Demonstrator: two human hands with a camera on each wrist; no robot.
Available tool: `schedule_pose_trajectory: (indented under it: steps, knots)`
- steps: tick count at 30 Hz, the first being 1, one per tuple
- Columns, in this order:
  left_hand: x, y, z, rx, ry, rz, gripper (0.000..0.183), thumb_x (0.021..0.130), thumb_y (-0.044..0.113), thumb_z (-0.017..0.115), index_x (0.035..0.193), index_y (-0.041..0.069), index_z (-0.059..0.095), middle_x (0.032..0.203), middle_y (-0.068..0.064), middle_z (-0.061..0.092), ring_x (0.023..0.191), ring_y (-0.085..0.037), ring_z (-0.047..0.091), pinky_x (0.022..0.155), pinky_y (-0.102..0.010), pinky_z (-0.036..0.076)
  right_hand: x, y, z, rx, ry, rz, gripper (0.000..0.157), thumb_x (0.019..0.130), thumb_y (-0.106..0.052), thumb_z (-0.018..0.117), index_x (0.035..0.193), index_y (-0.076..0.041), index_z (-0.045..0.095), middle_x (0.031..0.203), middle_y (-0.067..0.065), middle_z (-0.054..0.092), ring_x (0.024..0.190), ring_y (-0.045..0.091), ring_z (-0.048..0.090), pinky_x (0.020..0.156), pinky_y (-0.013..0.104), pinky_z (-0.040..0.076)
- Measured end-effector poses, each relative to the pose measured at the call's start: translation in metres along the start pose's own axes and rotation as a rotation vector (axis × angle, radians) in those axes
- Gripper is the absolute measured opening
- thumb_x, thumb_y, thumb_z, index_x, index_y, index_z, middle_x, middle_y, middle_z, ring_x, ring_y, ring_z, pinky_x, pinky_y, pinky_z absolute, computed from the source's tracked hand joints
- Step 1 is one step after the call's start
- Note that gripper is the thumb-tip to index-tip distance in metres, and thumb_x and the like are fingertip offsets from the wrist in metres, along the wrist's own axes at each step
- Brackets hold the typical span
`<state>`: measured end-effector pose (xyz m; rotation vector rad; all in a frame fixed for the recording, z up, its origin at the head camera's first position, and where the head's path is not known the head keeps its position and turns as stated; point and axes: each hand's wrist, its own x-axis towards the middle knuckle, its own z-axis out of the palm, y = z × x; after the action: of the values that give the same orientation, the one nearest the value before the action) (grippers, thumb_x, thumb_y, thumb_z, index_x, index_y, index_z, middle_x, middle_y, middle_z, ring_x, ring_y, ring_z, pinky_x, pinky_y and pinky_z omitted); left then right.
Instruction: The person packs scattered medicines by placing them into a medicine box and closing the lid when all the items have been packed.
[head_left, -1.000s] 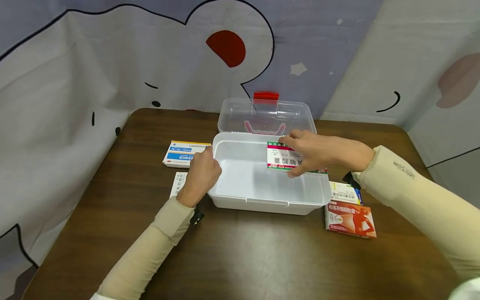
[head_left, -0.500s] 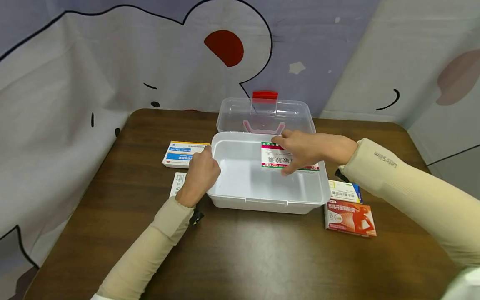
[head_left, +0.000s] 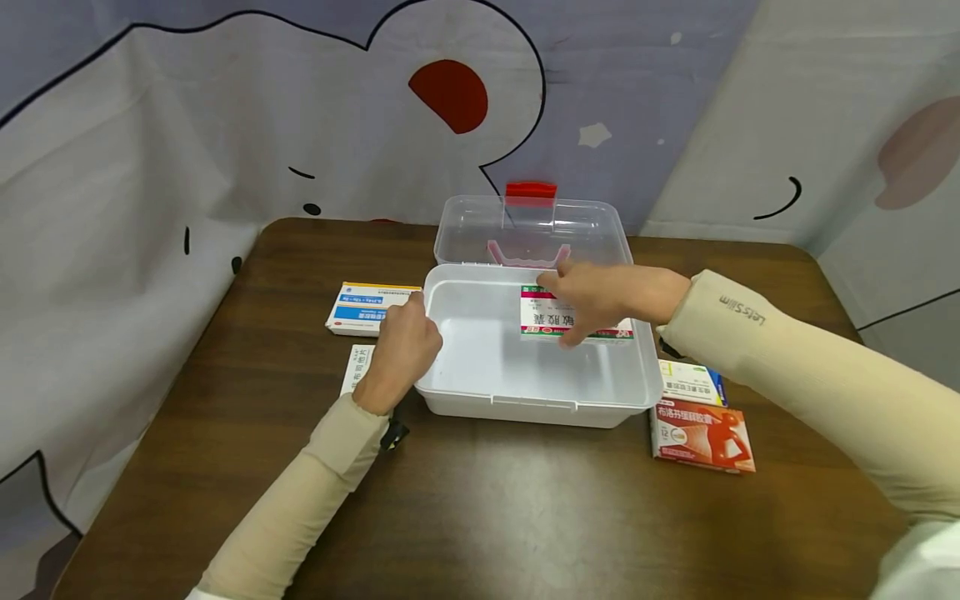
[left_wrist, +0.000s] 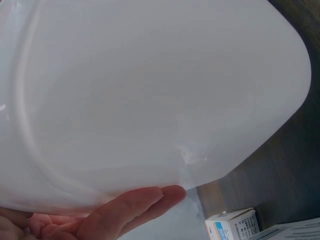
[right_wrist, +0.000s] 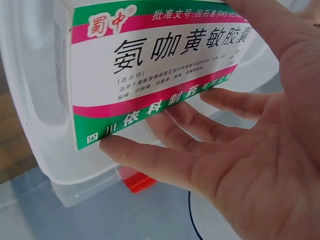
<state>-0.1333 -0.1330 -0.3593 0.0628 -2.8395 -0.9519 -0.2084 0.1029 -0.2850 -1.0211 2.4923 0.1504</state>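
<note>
1 printed cloth (head_left: pixel 247 125) spans the background at 12 o'clock, behind 1 brown tabletop (head_left: pixel 480 508). 2 cream sleeves (head_left: pixel 810 375) reach in, 1 from 4 o'clock and 1 from 7 o'clock. Between them stands 1 white container (head_left: pixel 480 406), its 1 clear lid (head_left: pixel 468 236) folded back at 12 o'clock.

The left grip (head_left: pixel 405 346) is clamped on the container at its 9 o'clock end, 2 fingertips against the white wall. The right grip (head_left: pixel 596 293) is clamped on 1 green-and-magenta box (right_wrist: pixel 150 65), thumb at 1 long edge and fingers at the other. That box is within the container, 1 o'clock of its middle; whether it touches the floor I cannot tell.

4 more boxes rest on the tabletop around the container: 1 red box (head_left: pixel 701 435) at 4 o'clock, 1 blue-and-white box (head_left: pixel 363 313) between 9 and 10, 1 vitamin box (head_left: pixel 686 382) between 3 and 4, and 1 white box (head_left: pixel 357 365), partly hidden, near 9.

The lid bears 1 pink handle (head_left: pixel 527 262) and 1 red latch (head_left: pixel 531 191).
</note>
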Motion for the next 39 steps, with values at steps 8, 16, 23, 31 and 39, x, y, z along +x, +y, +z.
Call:
schedule_pose_trajectory:
  steps: [8,16,23,31,39]
  knots:
    - [-0.001,0.000,0.000,-0.014,-0.001,-0.003,0.027,0.083,-0.001,0.042,0.105,-0.013,0.051,0.092,-0.030,0.061,0.084,-0.036,0.064,0.066,-0.046,0.053,0.010,-0.004,0.008,-0.034,-0.071,0.032,0.090,0.069,-0.041,0.077,0.139,-0.009,0.030,0.126,0.018,0.043,0.107,0.028,0.048,0.094,0.047,0.040]
    - [-0.001,-0.001,0.000,-0.016,0.003,0.011,0.029,0.083,-0.001,0.042,0.106,-0.014,0.052,0.095,-0.030,0.062,0.086,-0.036,0.063,0.069,-0.045,0.052,0.018,-0.009,0.017,-0.074,-0.084,0.020,0.086,0.068,-0.042,0.077,0.136,-0.012,0.036,0.114,0.011,0.048,0.100,0.024,0.048,0.092,0.042,0.042]
    - [0.000,0.000,0.000,-0.007,-0.016,-0.005,0.031,0.084,0.000,0.042,0.110,-0.013,0.051,0.098,-0.030,0.061,0.089,-0.037,0.063,0.071,-0.046,0.052,0.024,-0.012,0.024,-0.061,-0.108,0.046,0.085,0.068,-0.039,0.078,0.135,-0.013,0.033,0.118,0.011,0.048,0.100,0.025,0.051,0.092,0.044,0.041]
    - [0.001,0.001,-0.001,-0.042,-0.044,-0.018,0.032,0.085,0.000,0.041,0.113,-0.012,0.050,0.104,-0.029,0.060,0.094,-0.035,0.062,0.074,-0.046,0.051,0.031,-0.013,0.030,-0.109,-0.113,0.035,0.085,0.067,-0.036,0.080,0.133,-0.008,0.034,0.114,0.013,0.050,0.098,0.026,0.052,0.093,0.042,0.041]
    - [0.000,0.000,-0.002,-0.031,-0.040,-0.022,0.033,0.085,0.000,0.041,0.114,-0.012,0.050,0.104,-0.029,0.061,0.094,-0.035,0.062,0.075,-0.045,0.051,0.035,-0.014,0.032,-0.126,-0.116,0.019,0.079,0.066,-0.035,0.081,0.128,-0.007,0.040,0.105,0.011,0.053,0.095,0.024,0.051,0.088,0.041,0.043]
